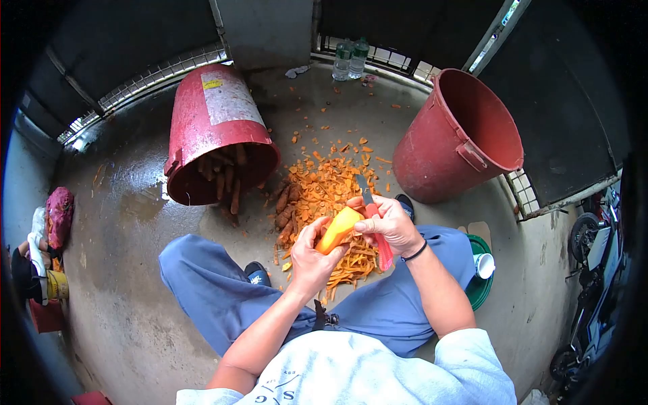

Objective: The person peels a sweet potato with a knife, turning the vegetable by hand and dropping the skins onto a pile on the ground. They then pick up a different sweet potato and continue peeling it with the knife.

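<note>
One peeled carrot point(337, 231), dead centre! The left hand point(312, 262) curls round it, and the right hand point(393, 224) pinches one knife point(366, 194) just beside. Peelings point(334, 181), past counting, spread below and towards 12 o'clock. Two bins: a tipped bin point(192, 118) at 10, several unpeeled carrots point(229, 177) inside, an open bin point(432, 152) at 2. Two bottles point(349, 61) at 12, one cup point(484, 265) at 3.

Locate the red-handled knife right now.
In the head view, the red-handled knife is just right of centre, in the right hand, beside the orange vegetable in the left hand.
</note>
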`<state>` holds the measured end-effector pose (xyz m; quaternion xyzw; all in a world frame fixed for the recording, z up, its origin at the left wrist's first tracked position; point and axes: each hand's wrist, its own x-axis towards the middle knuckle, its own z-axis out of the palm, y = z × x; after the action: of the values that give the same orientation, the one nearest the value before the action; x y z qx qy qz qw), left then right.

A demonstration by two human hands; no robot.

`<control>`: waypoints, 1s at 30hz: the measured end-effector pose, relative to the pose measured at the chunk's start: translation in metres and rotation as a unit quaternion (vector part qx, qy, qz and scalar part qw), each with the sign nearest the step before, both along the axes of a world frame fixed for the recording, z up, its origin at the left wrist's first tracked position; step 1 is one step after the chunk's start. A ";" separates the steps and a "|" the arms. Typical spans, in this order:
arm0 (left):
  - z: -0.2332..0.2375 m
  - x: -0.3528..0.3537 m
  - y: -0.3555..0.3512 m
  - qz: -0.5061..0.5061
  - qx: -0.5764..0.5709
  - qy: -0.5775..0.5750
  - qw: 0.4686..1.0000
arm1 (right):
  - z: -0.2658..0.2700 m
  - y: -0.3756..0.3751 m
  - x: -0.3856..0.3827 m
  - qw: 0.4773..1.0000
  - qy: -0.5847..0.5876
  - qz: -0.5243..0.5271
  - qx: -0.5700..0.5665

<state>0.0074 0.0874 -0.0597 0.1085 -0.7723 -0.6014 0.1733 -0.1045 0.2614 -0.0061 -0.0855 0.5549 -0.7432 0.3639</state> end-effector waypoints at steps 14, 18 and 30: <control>-0.015 -0.009 -0.013 -0.044 -0.029 -0.062 0.997 | -0.023 -0.005 -0.025 0.970 0.110 -0.142 0.162; -0.013 -0.010 -0.015 -0.046 -0.031 -0.084 0.995 | -0.011 -0.019 -0.010 0.960 0.225 -0.059 0.158; -0.002 -0.007 -0.016 -0.048 -0.087 -0.114 0.988 | -0.035 0.008 -0.034 0.866 0.290 -0.143 0.381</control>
<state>0.0001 0.0717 -0.0621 0.1238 -0.8408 -0.5231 0.0639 -0.1382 0.2697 -0.0416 -0.0713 0.8815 -0.4596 0.0810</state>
